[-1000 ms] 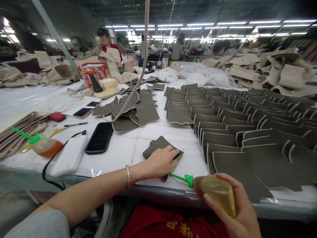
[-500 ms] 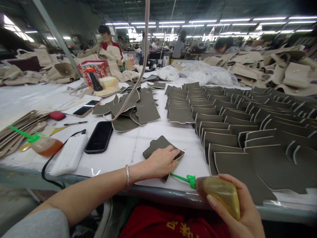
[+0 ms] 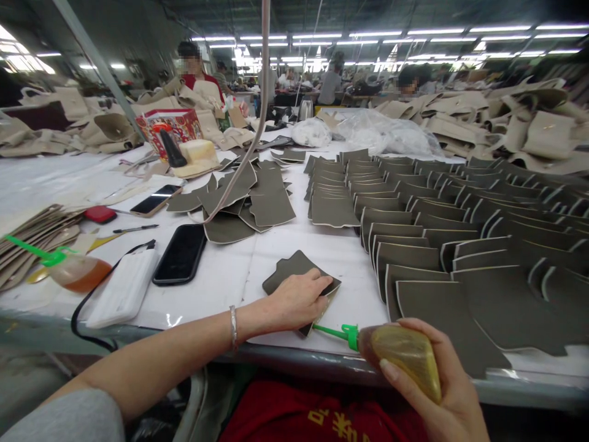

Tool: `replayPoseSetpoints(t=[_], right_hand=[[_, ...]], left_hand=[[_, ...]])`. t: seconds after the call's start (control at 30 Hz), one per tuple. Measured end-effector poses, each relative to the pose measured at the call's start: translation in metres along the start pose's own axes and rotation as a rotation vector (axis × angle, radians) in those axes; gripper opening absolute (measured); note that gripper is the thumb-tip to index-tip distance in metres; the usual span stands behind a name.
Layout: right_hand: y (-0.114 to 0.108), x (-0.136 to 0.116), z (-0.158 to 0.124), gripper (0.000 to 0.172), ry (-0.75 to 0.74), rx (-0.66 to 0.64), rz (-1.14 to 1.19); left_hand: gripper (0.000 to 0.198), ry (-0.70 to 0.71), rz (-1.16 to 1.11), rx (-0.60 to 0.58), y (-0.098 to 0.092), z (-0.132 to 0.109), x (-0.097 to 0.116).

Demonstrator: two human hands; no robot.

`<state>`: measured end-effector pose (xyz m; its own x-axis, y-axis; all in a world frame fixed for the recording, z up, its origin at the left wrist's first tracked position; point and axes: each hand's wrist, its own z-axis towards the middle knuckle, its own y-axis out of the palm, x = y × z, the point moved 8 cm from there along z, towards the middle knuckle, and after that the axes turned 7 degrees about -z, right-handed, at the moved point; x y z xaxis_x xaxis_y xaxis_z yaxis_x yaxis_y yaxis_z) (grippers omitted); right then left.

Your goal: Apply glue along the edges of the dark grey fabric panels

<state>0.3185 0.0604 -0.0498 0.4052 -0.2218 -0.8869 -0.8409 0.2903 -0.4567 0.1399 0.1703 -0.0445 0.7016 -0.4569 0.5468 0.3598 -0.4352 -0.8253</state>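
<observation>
Left hand (image 3: 297,301) lies flat, fingers unclenched, pinning the grey piece (image 3: 289,270) at the table's (image 3: 230,276) near edge; right hand (image 3: 437,393) grips the glue bottle (image 3: 400,353), nozzle (image 3: 331,331) by the piece's near corner. Squeezing too hard could smear glue onto fingers or table

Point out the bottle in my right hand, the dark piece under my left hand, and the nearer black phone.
bottle (image 3: 405,359): head view, on its amber body.
piece (image 3: 289,270): head view, on its bare far half.
phone (image 3: 180,253): head view, on the middle of its screen.
</observation>
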Motion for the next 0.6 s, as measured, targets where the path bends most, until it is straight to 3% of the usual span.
replayPoseSetpoints(t=[0.13,0.27,0.43,0.6], right_hand=[[0.001,0.016,0.002,0.063,0.026,-0.039,0.026],[-0.005,0.023,0.009,0.065,-0.049,-0.003,-0.020],[0.001,0.010,0.005,0.061,0.012,-0.037,0.018],[-0.010,-0.005,0.015,0.056,-0.081,0.082,-0.023]], left_hand=[[0.046,0.008,-0.006,-0.002,0.000,0.001,0.000],[0.046,0.001,-0.020,-0.004,-0.002,0.001,-0.001],[0.046,0.014,-0.041,-0.024,0.000,0.001,0.001],[0.046,0.010,-0.031,-0.010,0.001,0.001,0.000]])
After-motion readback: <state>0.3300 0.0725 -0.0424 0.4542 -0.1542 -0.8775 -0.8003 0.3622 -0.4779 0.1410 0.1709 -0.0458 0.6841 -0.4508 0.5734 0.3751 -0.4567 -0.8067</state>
